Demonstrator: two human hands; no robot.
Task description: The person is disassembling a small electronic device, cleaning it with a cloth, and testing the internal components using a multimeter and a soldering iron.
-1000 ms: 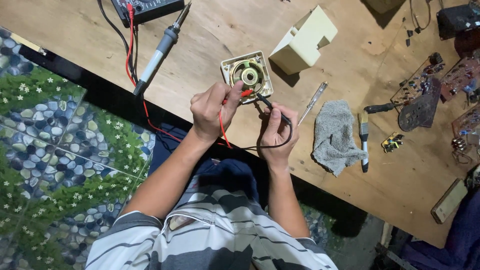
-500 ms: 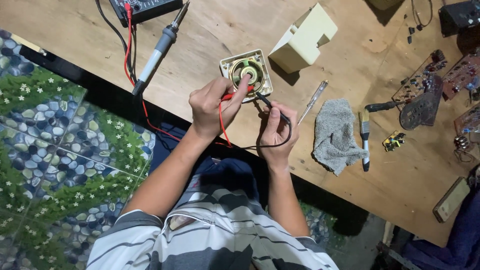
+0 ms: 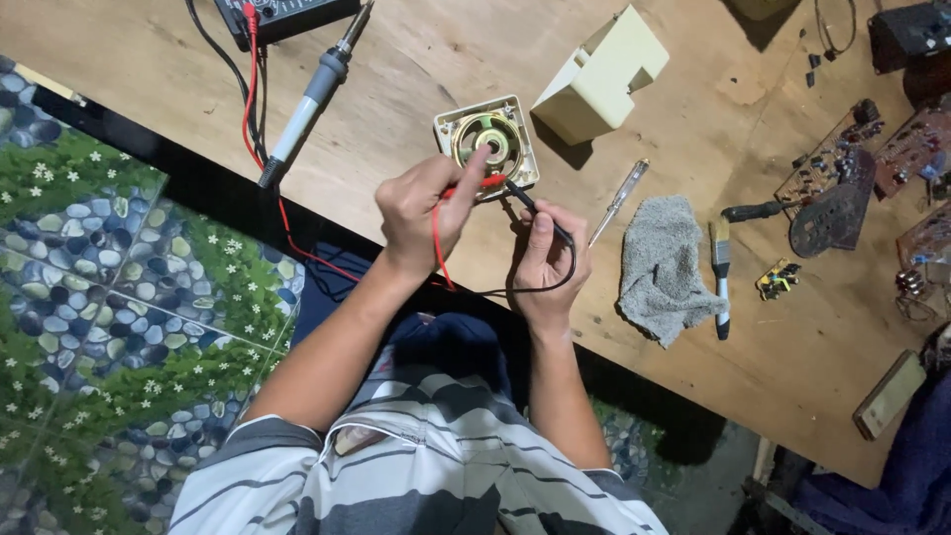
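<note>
Near the centre of the frame, the left hand [image 3: 421, 210] is closed around a red test probe [image 3: 474, 185], its fingers pinched on the shaft and the index finger stretched up over a small round speaker [image 3: 486, 142] in a square cream frame. The probe's tip rests at the lower edge of that speaker. Just to the right, the right hand [image 3: 547, 260] grips a black test probe [image 3: 530, 205] between thumb and fingers, the point angled up and left to the speaker's lower right corner. A red lead [image 3: 437, 243] and a black lead [image 3: 567, 266] loop down from the two hands towards the table edge.

The speaker lies flat on the wooden table [image 3: 446, 59], slightly above the hands. Beside it to the upper right stands a cream plastic housing [image 3: 599, 79], close but apart. A soldering iron [image 3: 312, 94] lies diagonally at the upper left, its tip pointing down left, with a dark meter [image 3: 287, 14] at the top edge and red and black cables running from it.

Right of the hands lie a slim test screwdriver [image 3: 619, 201], a grey cloth [image 3: 666, 266], and a small brush [image 3: 721, 272]. Circuit boards [image 3: 842, 183] crowd the far right. Nothing lies between the hands and the speaker; the left index finger covers part of its cone.
</note>
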